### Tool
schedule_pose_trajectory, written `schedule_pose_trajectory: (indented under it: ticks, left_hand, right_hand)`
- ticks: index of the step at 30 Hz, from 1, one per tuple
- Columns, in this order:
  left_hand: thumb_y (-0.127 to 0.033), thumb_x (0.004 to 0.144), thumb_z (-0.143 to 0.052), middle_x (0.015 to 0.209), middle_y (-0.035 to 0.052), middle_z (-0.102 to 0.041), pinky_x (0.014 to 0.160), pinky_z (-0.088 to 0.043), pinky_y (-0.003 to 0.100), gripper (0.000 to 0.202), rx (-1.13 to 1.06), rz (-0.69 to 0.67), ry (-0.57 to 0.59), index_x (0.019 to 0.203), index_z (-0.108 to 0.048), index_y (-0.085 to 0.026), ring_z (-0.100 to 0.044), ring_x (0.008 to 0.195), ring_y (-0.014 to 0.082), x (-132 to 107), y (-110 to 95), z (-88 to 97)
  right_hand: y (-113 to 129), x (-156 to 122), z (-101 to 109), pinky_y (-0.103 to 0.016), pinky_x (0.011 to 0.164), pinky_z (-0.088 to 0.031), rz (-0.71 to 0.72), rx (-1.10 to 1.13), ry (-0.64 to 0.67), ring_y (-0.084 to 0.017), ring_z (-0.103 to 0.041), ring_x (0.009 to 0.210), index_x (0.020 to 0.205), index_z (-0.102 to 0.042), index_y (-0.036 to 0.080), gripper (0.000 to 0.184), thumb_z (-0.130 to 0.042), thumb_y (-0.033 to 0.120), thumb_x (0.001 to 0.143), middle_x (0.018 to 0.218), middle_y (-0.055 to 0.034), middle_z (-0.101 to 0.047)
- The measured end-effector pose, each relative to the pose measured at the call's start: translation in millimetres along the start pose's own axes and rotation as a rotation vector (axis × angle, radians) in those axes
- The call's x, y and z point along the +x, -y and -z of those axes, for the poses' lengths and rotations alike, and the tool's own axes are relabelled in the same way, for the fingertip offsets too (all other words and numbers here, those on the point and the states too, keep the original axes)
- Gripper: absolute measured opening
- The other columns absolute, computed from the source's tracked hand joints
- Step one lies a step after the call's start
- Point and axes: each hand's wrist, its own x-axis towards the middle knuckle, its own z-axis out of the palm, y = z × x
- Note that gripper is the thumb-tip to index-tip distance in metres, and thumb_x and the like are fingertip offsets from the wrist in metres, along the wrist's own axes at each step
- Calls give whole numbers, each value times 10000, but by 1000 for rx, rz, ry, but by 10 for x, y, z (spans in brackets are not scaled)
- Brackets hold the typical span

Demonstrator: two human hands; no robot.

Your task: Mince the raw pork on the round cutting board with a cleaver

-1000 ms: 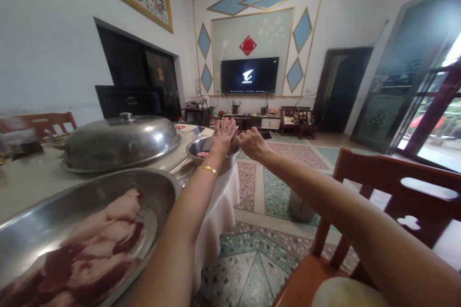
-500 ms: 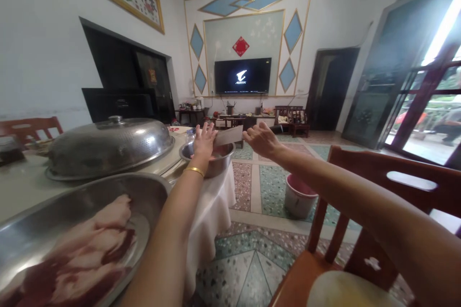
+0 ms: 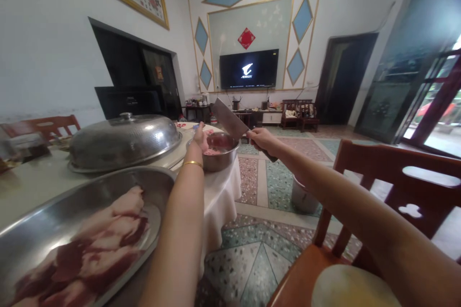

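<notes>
My right hand [image 3: 262, 140] grips the handle of a cleaver [image 3: 230, 119], whose broad blade tilts up and to the left above a small steel bowl [image 3: 219, 151] holding pink minced meat. My left hand [image 3: 200, 138], a gold bangle on its wrist, rests at the bowl's near left rim with the fingers curled; what they touch is hidden. The bowl stands at the far end of a table [image 3: 32, 180] covered with a white cloth.
A big steel tray [image 3: 118, 187] of raw meat slabs lies near me at the left. Behind it sits a domed steel lid [image 3: 124, 139]. A wooden chair [image 3: 363, 187] stands at the right, a bucket [image 3: 302, 196] on the tiled floor beyond the table.
The cleaver blade has swung up from lying flat over the bowl. My left hand has dropped from the blade to the bowl's rim and curled.
</notes>
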Motion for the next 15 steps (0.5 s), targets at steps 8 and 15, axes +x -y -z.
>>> schedule_pose_trajectory:
  ticks: [8,15]
  left_hand:
    - [-636,805,13,1080,128,-623,976,-307,543,795,-244,146,5,1154,-504,-144,-523,1108,277,47,-26,36]
    - [-712,689,135,1072,177,-598,921,-354,555,960,-726,265,43,1081,-527,-139,-560,1025,301,71,92,114]
  right_hand:
    - [-209,-58,-354,-173,305,-236,-58,267,179,-47,-357,307,712,-531,156,205,-450,238,881,448,68,-448]
    - [-285,47,-462,-169,308,-231,-126,259,153,-41,-353,302,712,-542,152,210,-490,274,875,439,66,-449]
